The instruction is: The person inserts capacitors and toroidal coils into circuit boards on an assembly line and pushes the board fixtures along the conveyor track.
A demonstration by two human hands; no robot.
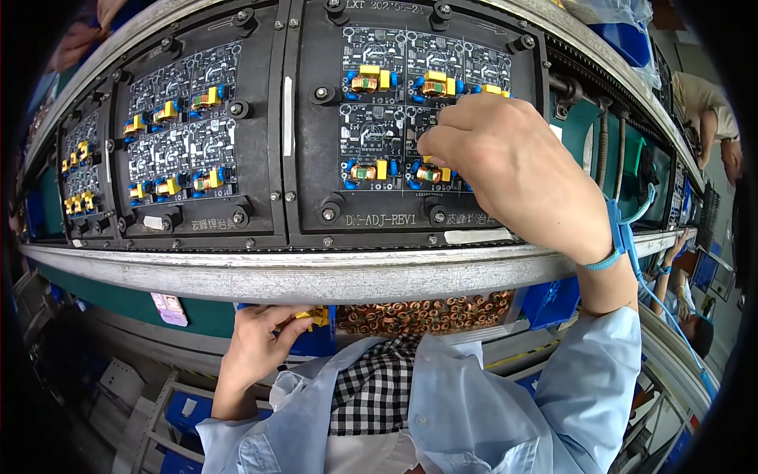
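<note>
My right hand [501,162] reaches over a black fixture frame [316,158], fingers bent and pressed together above the circuit boards [373,126]. Its fingertips are mostly hidden, and a yellow box-shaped capacitor [437,161] shows just below them. Copper-wound coils [365,83], blue disc parts and yellow capacitors sit upright on the boards. Below the rail, my left hand [257,340] is closed, with thumb and forefinger on yellow capacitors [316,316] at a blue bin [314,344]. A blue strap with a coiled cord [620,237] circles my right wrist.
A metal rail [276,272] runs between me and the fixtures. Before my chest lies a tray of copper coils [426,314], with another blue bin [550,302] to its right. Further fixtures with filled boards [178,142] stand left. Other people's hands [77,46] show at the edges.
</note>
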